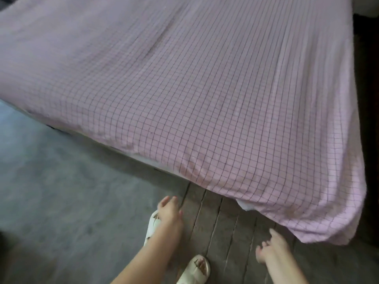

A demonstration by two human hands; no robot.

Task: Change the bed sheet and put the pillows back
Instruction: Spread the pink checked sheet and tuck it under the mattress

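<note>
A pink bed sheet (184, 89) with a thin dark grid pattern covers the bed and fills most of the view. Its near edge drapes over the mattress side, and the near right corner (320, 218) hangs low toward the floor. A strip of white fabric (244, 206) shows under the draped edge. My left hand (170, 212) is below the sheet's edge, fingers apart, holding nothing. My right hand (270, 247) is lower right, just beneath the hanging corner, fingers loosely spread and empty. No pillows are in view.
Grey floor (61, 191) lies to the left, and dark wooden planks (221, 232) run under my hands. My feet in white sandals (196, 269) stand beside the bed. A dark gap (367, 119) runs along the bed's right side.
</note>
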